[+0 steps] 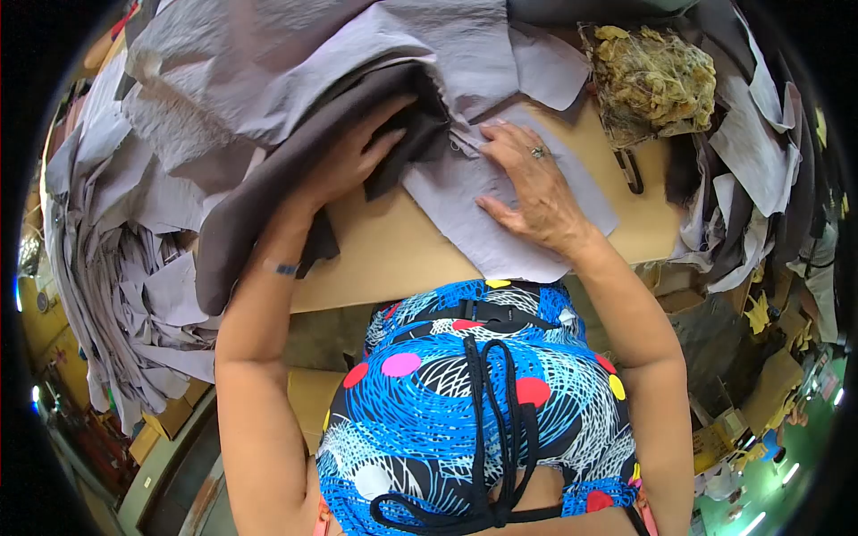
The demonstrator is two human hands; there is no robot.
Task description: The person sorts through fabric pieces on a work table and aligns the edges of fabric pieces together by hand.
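Grey and dark cloth pieces lie heaped over a tan table (384,255). My left hand (357,156) reaches under a fold of dark cloth (259,192), its fingers apart and partly covered by the fabric. On a light grey cloth piece (483,223) to the right, my right hand (536,183) rests with spread fingers, a ring on one of them. Its fingertips touch the cloth near a frayed seam edge, where the light piece meets the dark one.
A clear plastic bag of yellowish scraps (652,80) sits at the back right, with a black-handled tool (630,170) below it. Cloth piles hang over the left (134,295) and right (755,161) table edges. Boxes stand on the floor at right.
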